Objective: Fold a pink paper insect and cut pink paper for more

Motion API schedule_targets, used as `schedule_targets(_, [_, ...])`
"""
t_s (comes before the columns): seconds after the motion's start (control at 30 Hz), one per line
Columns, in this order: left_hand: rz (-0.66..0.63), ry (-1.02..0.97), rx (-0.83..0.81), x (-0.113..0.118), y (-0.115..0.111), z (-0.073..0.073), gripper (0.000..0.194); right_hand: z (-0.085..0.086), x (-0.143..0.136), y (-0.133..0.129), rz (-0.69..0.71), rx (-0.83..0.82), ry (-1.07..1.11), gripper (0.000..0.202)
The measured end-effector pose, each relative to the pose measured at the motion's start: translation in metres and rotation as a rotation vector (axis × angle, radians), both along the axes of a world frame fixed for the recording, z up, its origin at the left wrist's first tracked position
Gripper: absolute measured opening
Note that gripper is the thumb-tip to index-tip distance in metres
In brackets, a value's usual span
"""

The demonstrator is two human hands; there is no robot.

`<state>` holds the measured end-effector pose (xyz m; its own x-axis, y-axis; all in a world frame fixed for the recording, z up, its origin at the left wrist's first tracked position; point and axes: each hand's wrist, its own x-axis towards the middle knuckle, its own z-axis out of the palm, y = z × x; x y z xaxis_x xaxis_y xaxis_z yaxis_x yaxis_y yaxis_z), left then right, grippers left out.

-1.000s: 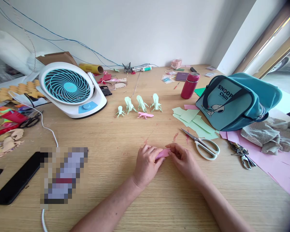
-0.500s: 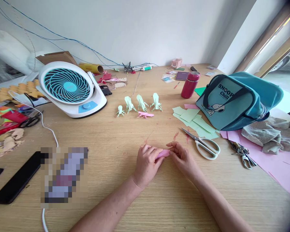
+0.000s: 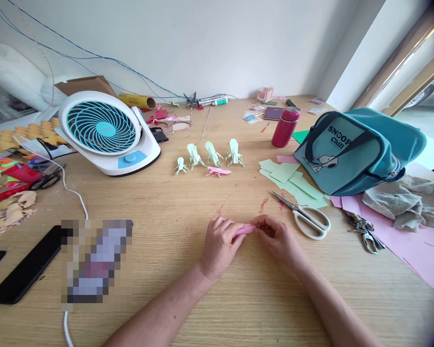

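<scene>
A small folded piece of pink paper (image 3: 244, 230) lies between my hands, low in the middle of the view. My left hand (image 3: 220, 243) is closed round its left part, with the thumb below and the fingers over the top. The fingertips of my right hand (image 3: 277, 238) pinch its right end. Beyond my hands stand several pale green folded paper insects (image 3: 213, 153), with a pink folded paper insect (image 3: 219, 171) in front of them. White-handled scissors (image 3: 307, 219) lie to the right of my right hand, blades partly apart.
Green paper pieces (image 3: 291, 179) lie behind the scissors. A red bottle (image 3: 286, 126) and a teal bag (image 3: 342, 149) stand at the right, near keys (image 3: 363, 231) and pink sheets (image 3: 415, 246). A white fan (image 3: 108, 135) and a blurred-out object (image 3: 97, 260) are at the left.
The fingers of my right hand have curled in closer on the right end of the pink paper. My left hand looks the same.
</scene>
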<state>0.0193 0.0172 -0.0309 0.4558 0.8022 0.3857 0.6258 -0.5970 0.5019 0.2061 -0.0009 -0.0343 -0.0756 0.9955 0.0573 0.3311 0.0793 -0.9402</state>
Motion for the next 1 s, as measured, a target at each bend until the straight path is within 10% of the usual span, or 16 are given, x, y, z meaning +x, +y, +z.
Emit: schedule_targets(1.0, [-0.010,0.009,0.012,-0.0006,-0.0006,-0.0014,0.011,0.0024,0.0035,-0.0002,0.039,0.155,-0.246,0.013])
